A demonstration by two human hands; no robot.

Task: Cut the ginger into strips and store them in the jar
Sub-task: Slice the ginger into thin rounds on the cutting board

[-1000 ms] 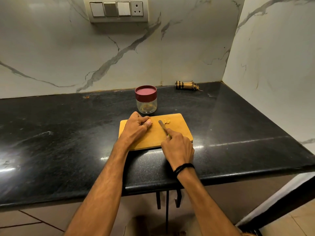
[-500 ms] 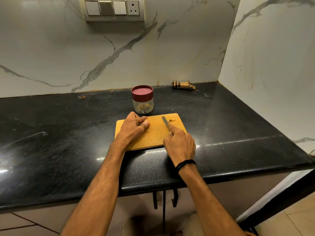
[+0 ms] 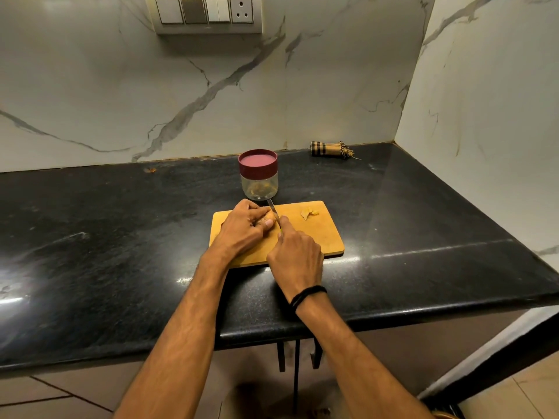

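Left hand [image 3: 245, 229] curled round pale lumpy ginger [image 3: 260, 220]; right hand [image 3: 295, 258] gripped a steel knife [image 3: 272, 210] near the yellow wooden board's [image 3: 317, 237] back edge.

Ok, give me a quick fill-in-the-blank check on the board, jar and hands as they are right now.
1. The jar has its maroon lid ____.
2. The right hand grips the knife, its blade tip pointing toward the ____.
3. The left hand is curled on the cutting board; cut ginger pieces lie near its far ____ corner.
Missing words: on; jar; right.
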